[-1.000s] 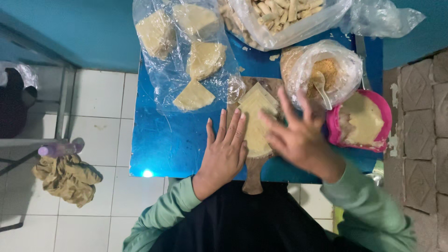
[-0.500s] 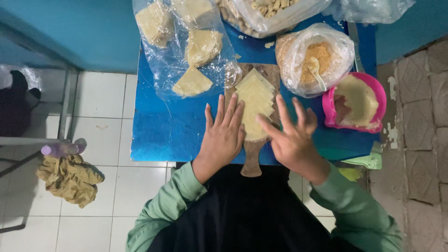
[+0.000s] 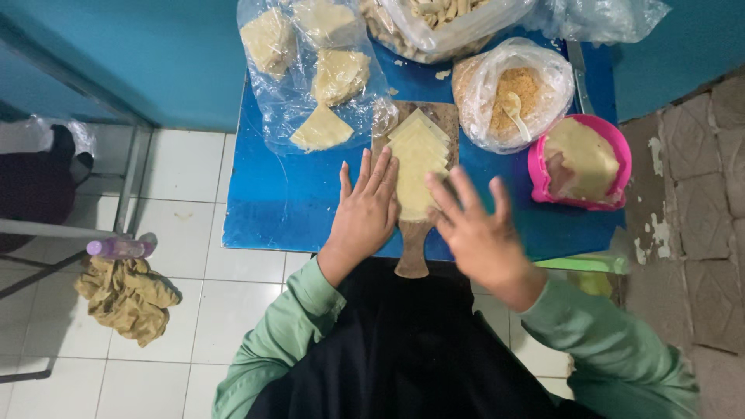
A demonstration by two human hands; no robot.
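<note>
My left hand (image 3: pixel 365 213) lies flat, fingers spread, on the pastry sheets (image 3: pixel 417 167); my right hand (image 3: pixel 477 233) hovers open; pressing unevenly could tear them.

A blue worktop (image 3: pixel 279 202) stands vs. a teal-painted wall (image 3: pixel 155 62) in dim indoor light. White floor tiles (image 3: pixel 194 310) w/ dark grout run beneath; at right, rougher grey patterned paving (image 3: pixel 698 217). On the floor at left: a crumpled tan cloth (image 3: pixel 128 295), a purple-capped bottle (image 3: pixel 120 247) lying on its side, and metal furniture legs (image 3: pixel 46 233).
</note>
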